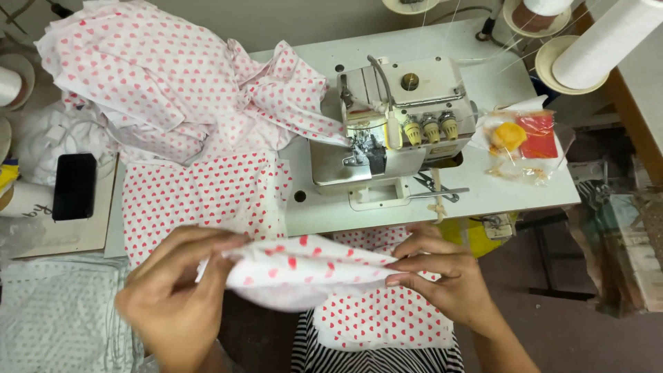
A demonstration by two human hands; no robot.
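Both hands were up in front of the table's near edge, and between them sat the cloth piece (304, 271), white with red hearts, gathered into soft folds. The left hand (173, 297) had closed on its left end, fingers curled over the edge; the right hand (442, 276) pinched the right tip between thumb and fingertips. This looked like thin, light cotton, limp rather than stiff, sagging wherever it wasn't held, so the edges and corners were the sensible places to take it, both ends at once. Not slippery, not fragile, though it would crumple easily. The piece's lower part drooped behind the hands and merged with more heart cloth on the lap, so its true outline was hard to trace. The pile (173, 83) by the serger (394, 124) was possibly several pieces; the folds hid that.
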